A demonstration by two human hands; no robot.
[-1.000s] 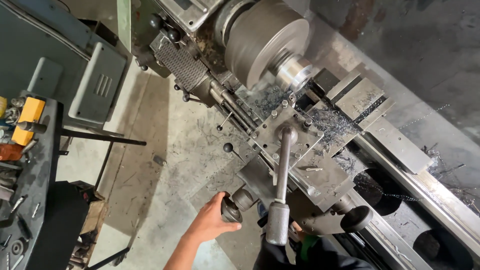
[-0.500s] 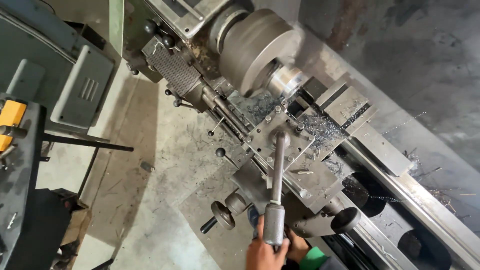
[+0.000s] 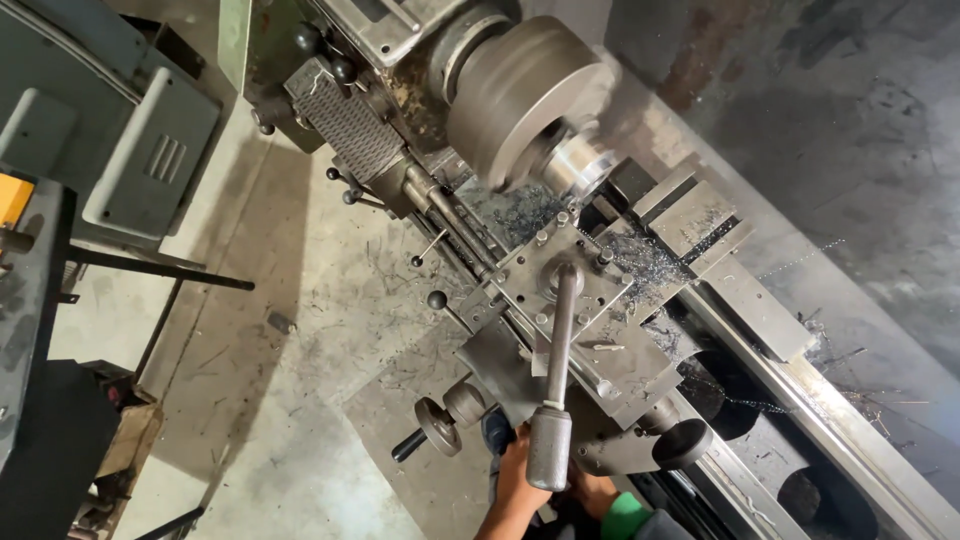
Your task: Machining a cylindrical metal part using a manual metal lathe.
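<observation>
I look down on a metal lathe. Its chuck (image 3: 525,95) is blurred with spin and carries a shiny round workpiece (image 3: 582,162). A long lever (image 3: 560,340) with a dark grip (image 3: 549,450) reaches from the tool post (image 3: 562,280) toward me. My left hand (image 3: 517,468) lies curled against the carriage just left of that grip, and what its fingers hold is hidden. My right hand (image 3: 592,492), in a green cuff, sits right of the grip, mostly covered by it.
A small handwheel (image 3: 437,427) with a black crank knob sticks out left of my hands. Metal swarf covers the carriage (image 3: 640,270) and the bed ways (image 3: 800,400). A grey cabinet (image 3: 120,150) and a dark workbench (image 3: 30,330) stand on the concrete floor (image 3: 280,400) at left.
My left hand has left the small handwheel and moved right, to beside the lever's grip. The view has shifted and drawn closer to the carriage.
</observation>
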